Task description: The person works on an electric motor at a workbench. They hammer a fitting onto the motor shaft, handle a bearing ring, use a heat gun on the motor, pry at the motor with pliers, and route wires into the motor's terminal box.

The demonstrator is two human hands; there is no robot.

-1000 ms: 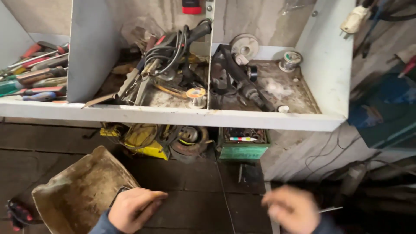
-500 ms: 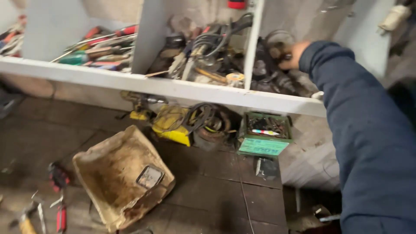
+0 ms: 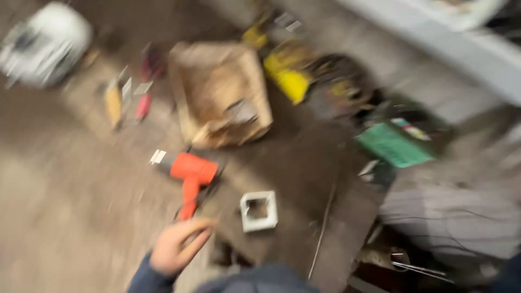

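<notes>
While the view blurs, left hand [image 3: 176, 250] near orange heat gun [image 3: 191, 172] on floor [image 3: 65, 217], fingers loosely curled, empty, white square frame [image 3: 259, 211] beside.

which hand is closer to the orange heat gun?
Left, as far as the blurred frame shows. The left hand is just below the heat gun, fingers near its handle end, not gripping it. The right hand is out of view.
</notes>
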